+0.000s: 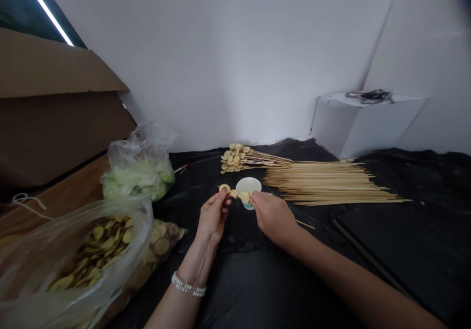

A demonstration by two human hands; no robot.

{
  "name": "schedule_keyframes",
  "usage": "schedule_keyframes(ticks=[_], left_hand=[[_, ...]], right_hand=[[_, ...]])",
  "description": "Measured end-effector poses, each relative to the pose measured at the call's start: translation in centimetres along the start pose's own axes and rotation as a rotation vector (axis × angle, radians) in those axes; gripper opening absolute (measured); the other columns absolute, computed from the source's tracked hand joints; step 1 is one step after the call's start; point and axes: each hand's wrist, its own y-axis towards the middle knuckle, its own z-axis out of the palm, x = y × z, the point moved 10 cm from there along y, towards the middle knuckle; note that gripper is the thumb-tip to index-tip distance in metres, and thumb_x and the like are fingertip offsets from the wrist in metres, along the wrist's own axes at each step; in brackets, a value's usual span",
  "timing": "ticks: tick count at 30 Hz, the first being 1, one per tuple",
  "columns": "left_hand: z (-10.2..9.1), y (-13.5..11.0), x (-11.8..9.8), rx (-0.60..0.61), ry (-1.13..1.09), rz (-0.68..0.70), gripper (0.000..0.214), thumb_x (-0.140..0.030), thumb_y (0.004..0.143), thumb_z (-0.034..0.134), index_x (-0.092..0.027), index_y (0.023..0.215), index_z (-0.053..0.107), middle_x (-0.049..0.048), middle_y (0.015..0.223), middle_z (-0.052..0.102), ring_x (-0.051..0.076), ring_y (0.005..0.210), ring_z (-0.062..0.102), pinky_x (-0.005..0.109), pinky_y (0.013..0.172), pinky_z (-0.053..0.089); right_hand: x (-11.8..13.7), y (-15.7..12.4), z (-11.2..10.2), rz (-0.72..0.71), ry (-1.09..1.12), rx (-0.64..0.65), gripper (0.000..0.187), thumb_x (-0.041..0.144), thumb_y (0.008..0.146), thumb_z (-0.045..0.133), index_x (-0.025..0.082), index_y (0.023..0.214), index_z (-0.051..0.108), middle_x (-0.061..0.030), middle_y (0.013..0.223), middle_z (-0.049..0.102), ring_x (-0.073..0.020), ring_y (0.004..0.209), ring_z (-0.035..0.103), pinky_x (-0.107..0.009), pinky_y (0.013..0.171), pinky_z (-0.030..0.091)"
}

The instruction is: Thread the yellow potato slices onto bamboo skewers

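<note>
Between my hands is a thin wooden skewer [309,225] bearing a few pale potato slices [244,196]. My left hand [215,214] pinches the slice near the skewer's tip, fingers closed. My right hand [274,216] is closed around the skewer behind the slices, and its rear end sticks out past the palm. Right behind the slices stands a white cup [249,184], partly hidden by them. Farther back lies a pile of filled skewers [235,157] with round slices at their left ends. Many bare skewers [331,182] are spread to the right.
An open plastic bag of sliced potatoes [106,240] sits at the left front. Behind it is a tied bag of pale green vegetable pieces [138,172]. A red-tipped pen-like item [181,168] lies nearby. Black sheeting [235,280] covers the surface. A white box [353,123] stands back right.
</note>
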Motion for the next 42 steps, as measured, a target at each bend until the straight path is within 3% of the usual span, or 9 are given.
schedule_keyframes(ticks=[8,13,16,22,24,28,32,35,42], left_hand=[[0.2,-0.1,-0.1,0.007,0.02,-0.003,0.021,-0.022,0.063,0.08,-0.009,0.076,0.072,0.0052,0.072,0.068,0.002,0.049,0.053,0.008,0.037,0.034],[0.2,-0.2,0.0,0.003,0.013,-0.025,0.02,-0.021,0.063,0.08,-0.009,0.077,0.07,0.0042,0.07,0.067,0.002,0.048,0.053,0.008,0.036,0.034],[0.7,-0.4,-0.2,0.026,-0.042,-0.05,0.018,-0.02,0.068,0.077,-0.01,0.08,0.069,0.0041,0.072,0.067,0.002,0.049,0.053,0.008,0.036,0.035],[0.1,0.1,-1.0,0.019,-0.274,-0.143,0.023,-0.031,0.086,0.056,-0.01,0.084,0.064,0.0055,0.072,0.064,0.005,0.05,0.055,0.011,0.038,0.041],[-0.3,0.5,-0.8,0.016,-0.381,-0.21,0.025,-0.026,0.092,0.045,-0.009,0.088,0.062,0.0084,0.076,0.065,0.008,0.056,0.059,0.015,0.045,0.049],[-1.3,0.9,-0.1,-0.033,-0.457,-0.277,0.026,-0.007,0.087,0.038,-0.009,0.1,0.06,0.014,0.091,0.066,0.017,0.076,0.067,0.027,0.063,0.058],[-0.7,0.8,-0.2,0.009,-0.398,-0.242,0.047,0.007,0.074,0.036,-0.01,0.113,0.057,0.0171,0.104,0.064,0.02,0.089,0.068,0.031,0.071,0.058],[-0.5,0.7,-0.6,0.017,-0.35,-0.199,0.051,0.01,0.073,0.036,-0.01,0.116,0.056,0.0174,0.105,0.065,0.021,0.092,0.067,0.033,0.075,0.059],[-0.3,0.8,-0.8,0.028,-0.318,-0.16,0.027,0.003,0.085,0.042,-0.008,0.103,0.059,0.0134,0.092,0.068,0.018,0.084,0.069,0.028,0.073,0.059]], right_hand=[[0.4,-0.1,-0.5,-0.049,-0.014,-0.068,0.022,0.015,0.093,0.035,0.019,0.088,0.056,-0.0059,0.082,0.061,-0.0171,0.076,0.054,-0.027,0.064,0.031],[-0.1,0.1,0.0,-0.014,0.113,-0.015,0.018,0.021,0.094,0.037,0.019,0.087,0.053,-0.0024,0.078,0.062,-0.0145,0.069,0.054,-0.026,0.061,0.03],[-0.4,0.2,-0.2,0.012,0.19,-0.052,0.019,0.023,0.094,0.037,0.019,0.085,0.052,-0.0019,0.077,0.062,-0.0143,0.069,0.055,-0.025,0.062,0.03],[-1.1,0.3,-0.6,0.069,0.458,-0.114,0.015,0.023,0.091,0.042,0.02,0.083,0.054,0.0005,0.074,0.061,-0.0128,0.068,0.056,-0.022,0.065,0.034],[-1.3,0.3,-0.5,0.082,0.491,-0.115,0.014,0.023,0.09,0.043,0.02,0.082,0.055,0.001,0.072,0.06,-0.0128,0.066,0.055,-0.022,0.064,0.034],[-1.5,0.3,-0.4,0.096,0.494,-0.115,0.014,0.023,0.088,0.045,0.02,0.08,0.056,0.0012,0.07,0.06,-0.0129,0.065,0.055,-0.022,0.064,0.035],[-1.5,0.3,-0.4,0.091,0.489,-0.105,0.013,0.023,0.088,0.046,0.02,0.08,0.056,0.0014,0.069,0.061,-0.0126,0.064,0.055,-0.022,0.063,0.035],[-1.4,0.3,-0.3,0.096,0.476,-0.092,0.013,0.023,0.088,0.046,0.02,0.079,0.057,0.0012,0.069,0.061,-0.0127,0.064,0.056,-0.022,0.063,0.035],[-1.5,0.4,-0.2,0.109,0.466,-0.077,0.013,0.023,0.087,0.047,0.021,0.079,0.057,0.0015,0.068,0.061,-0.0121,0.062,0.055,-0.022,0.061,0.034]])
